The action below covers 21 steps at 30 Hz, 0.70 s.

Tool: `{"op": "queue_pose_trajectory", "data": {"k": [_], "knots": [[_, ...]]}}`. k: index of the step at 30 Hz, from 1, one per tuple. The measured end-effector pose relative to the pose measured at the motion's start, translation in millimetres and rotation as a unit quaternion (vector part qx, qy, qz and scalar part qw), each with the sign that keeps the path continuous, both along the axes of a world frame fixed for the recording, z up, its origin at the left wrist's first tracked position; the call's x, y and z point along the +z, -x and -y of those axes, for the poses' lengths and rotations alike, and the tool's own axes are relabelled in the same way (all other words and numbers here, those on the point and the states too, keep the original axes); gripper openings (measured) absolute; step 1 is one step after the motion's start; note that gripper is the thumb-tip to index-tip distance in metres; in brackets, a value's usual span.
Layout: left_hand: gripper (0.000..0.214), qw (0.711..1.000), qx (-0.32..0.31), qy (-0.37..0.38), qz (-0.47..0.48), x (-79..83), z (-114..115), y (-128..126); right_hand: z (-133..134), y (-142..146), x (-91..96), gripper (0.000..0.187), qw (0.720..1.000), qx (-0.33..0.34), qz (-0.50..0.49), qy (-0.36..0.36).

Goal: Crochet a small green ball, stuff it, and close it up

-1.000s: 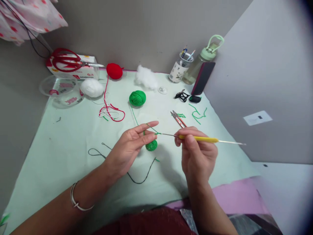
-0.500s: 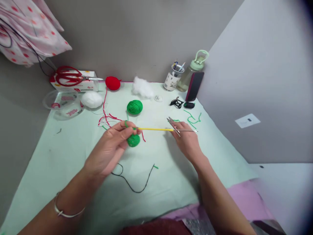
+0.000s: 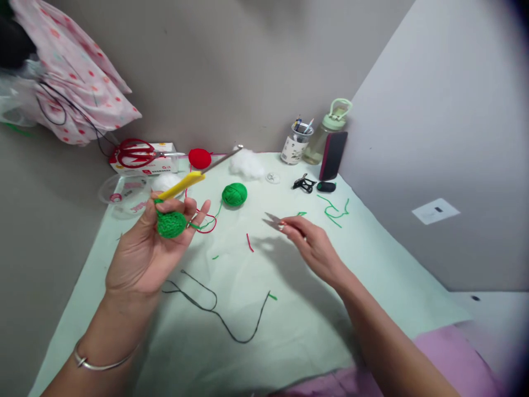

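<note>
My left hand (image 3: pixel 144 251) is raised at the left, thumb and forefinger closed on a yellow-handled crochet hook (image 3: pixel 182 184) and a small round green crochet piece (image 3: pixel 171 224). Its other fingers are spread, and the hook's metal tip points up and right. From the piece, green yarn runs past the fingers toward a green yarn ball (image 3: pixel 234 194) on the table. My right hand (image 3: pixel 312 242) is closed around small scissors (image 3: pixel 273 220). Their blades are parted and point left, away from the yarn; the handles are mostly hidden by the fingers.
Along the back stand a box with large red scissors (image 3: pixel 134 153), a red yarn ball (image 3: pixel 200 159), white stuffing (image 3: pixel 247 164), a pen cup (image 3: pixel 292 149), a bottle (image 3: pixel 317 143) and a phone (image 3: pixel 334 156). A black cord (image 3: pixel 237 341) and yarn scraps (image 3: pixel 332 212) lie on the table.
My left hand has moved left and turned palm up, with the hook now tilted upward and the green piece facing me. My right hand has swung the scissors so the blades point left.
</note>
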<state>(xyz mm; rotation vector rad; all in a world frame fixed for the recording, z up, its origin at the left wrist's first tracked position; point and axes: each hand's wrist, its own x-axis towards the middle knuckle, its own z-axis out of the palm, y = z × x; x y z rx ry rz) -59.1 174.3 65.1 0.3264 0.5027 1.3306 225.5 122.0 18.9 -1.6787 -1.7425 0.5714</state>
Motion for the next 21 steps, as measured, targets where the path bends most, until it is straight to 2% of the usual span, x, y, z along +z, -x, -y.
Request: {"op": "queue_pose_trajectory", "data": {"k": [4, 7, 12, 17, 21], "knots": [[0.017, 1.000, -0.016, 0.018, 0.000, 1.5, 3, -3, -4, 38, 31.8, 0.024, 0.992, 0.106, -0.065, 0.004], [0.018, 0.999, -0.032, 0.020, -0.013, 1.9, 4, -4, -13, 58, 45.1, 0.025, 0.987, 0.152, -0.050, -0.002], [0.014, 0.998, -0.030, 0.010, -0.054, -2.2, 4, -2, -30, 77, 45.7, 0.029, 0.979, 0.202, -0.014, -0.021], [0.010, 0.998, -0.044, 0.035, -0.042, -1.5, 6, -3, -33, 83, 45.9, 0.022, 0.966, 0.245, -0.086, -0.007], [0.008, 0.998, -0.057, 0.034, -0.018, -1.2, 5, -5, -24, 73, 49.2, 0.027, 0.954, 0.273, -0.122, 0.009]]}}
